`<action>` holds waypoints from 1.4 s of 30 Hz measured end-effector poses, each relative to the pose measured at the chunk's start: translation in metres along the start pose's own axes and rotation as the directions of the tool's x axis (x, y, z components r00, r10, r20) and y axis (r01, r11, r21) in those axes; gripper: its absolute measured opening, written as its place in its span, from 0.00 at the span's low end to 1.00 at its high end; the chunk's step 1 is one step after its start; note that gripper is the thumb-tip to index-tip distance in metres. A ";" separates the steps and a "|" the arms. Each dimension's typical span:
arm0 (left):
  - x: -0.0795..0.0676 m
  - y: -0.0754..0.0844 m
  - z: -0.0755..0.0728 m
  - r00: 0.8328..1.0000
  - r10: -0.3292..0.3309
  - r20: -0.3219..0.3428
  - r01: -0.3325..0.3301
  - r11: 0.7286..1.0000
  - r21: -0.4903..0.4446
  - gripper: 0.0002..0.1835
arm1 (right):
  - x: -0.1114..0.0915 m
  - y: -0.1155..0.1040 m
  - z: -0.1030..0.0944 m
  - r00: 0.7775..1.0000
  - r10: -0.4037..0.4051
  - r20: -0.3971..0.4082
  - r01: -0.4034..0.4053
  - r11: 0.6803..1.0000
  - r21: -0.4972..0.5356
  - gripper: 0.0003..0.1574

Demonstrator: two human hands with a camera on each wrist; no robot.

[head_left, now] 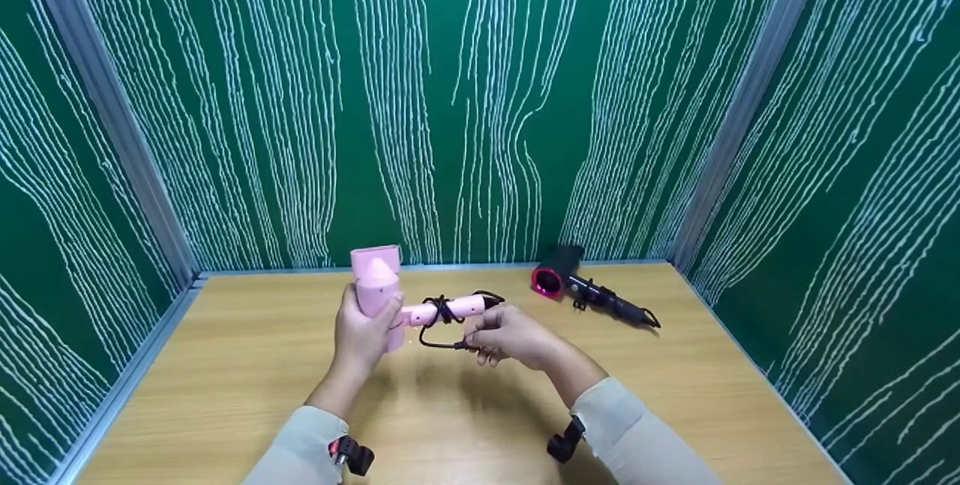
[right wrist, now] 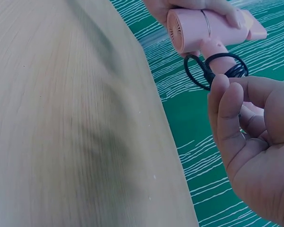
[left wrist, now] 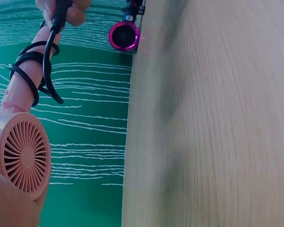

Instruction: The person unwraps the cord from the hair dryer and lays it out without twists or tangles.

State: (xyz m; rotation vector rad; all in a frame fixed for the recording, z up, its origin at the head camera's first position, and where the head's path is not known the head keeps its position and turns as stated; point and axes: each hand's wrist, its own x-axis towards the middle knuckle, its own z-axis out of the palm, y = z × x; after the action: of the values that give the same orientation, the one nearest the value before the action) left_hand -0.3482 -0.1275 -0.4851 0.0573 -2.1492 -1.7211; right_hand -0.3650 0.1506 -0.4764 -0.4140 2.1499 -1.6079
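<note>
A pink hair dryer is held above the table by my left hand, which grips it round the barrel. Its nozzle points toward the back wall, and the round vent grille shows in the left wrist view. The handle extends to the right with a black cord wound round it. My right hand pinches the plug end of that cord just below the handle's tip. In the right wrist view the curled fingers hide most of the plug.
A black hair dryer with a magenta ring lies at the table's back right, its cord bundled along the handle. Green panels with white wavy lines stand behind and beside the wooden table.
</note>
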 end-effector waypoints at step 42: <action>-0.003 -0.007 -0.001 0.988 -0.057 0.145 0.063 0.997 -0.034 0.35 | 0.024 -0.003 -0.039 0.945 0.021 -0.326 -0.009 0.999 0.038 0.09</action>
State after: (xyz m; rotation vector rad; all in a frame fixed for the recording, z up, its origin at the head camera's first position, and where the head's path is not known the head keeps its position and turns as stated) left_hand -0.3465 -0.1294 -0.4926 -0.0136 -2.2366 -1.8524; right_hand -0.4052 0.1712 -0.4676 -0.1234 2.3484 -1.8093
